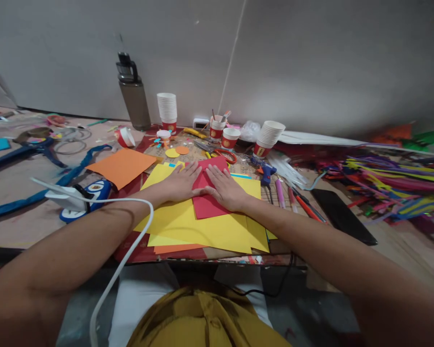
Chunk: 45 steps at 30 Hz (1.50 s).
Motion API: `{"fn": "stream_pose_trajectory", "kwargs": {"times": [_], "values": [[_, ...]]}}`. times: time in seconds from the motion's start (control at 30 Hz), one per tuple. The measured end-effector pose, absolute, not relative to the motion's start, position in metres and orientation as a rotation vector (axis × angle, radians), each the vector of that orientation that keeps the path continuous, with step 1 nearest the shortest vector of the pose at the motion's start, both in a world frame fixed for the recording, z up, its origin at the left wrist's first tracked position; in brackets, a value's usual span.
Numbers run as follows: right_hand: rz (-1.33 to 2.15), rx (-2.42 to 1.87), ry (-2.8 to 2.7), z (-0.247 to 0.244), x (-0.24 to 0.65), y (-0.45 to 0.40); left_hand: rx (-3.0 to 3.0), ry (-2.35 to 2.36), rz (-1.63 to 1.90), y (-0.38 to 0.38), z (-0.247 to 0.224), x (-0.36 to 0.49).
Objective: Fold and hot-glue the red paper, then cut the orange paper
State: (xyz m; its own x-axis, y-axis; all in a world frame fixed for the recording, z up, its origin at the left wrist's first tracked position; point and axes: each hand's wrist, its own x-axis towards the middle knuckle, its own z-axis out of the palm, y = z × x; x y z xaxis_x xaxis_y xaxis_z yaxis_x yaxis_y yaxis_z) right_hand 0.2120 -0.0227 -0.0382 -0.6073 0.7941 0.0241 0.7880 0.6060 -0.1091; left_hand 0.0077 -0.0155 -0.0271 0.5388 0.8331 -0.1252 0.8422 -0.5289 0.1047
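Left hand: the person's left hand [181,184] is lying flat and open, its fingers reaching onto the red paper's left edge.
Right hand: the right hand [226,189] is spreading open, palm down, across the same sheet.
Red paper: the red paper [210,209] is resting mid-frame on yellow sheets [198,231].
Left of centre: an orange sheet [123,166] is lying near a blue power strip [103,190].
Right of frame: a dark phone [342,217] is sitting beside blurred coloured strips [401,188], perhaps pipe cleaners.
Upper left: a bottle [134,103] is standing on the table [21,231].
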Motion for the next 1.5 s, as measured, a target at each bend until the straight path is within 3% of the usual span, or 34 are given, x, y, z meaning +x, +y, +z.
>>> {"fn": "stream_pose_trajectory", "kwargs": {"times": [0.23, 0.6, 0.9, 1.17, 1.5], "values": [[0.029, -1.364, -2.807, -0.038, 0.233, -0.03, 2.591, 1.434, -0.13, -0.016, -0.023, 0.007], [0.239, -1.442, -2.861, -0.02, 0.239, -0.063, 2.587, 1.275, 0.026, 0.002, -0.03, -0.008], [0.42, -1.23, -2.909, -0.024, 0.195, -0.045, 2.555, 1.247, 0.055, 0.004, -0.031, -0.011], [0.197, -1.336, -2.74, -0.039, 0.194, 0.001, 2.612, 1.27, -0.02, -0.001, -0.028, -0.007], [0.091, -1.352, -2.722, -0.041, 0.2, -0.019, 2.673, 1.376, 0.104, -0.011, -0.034, -0.005]]}}
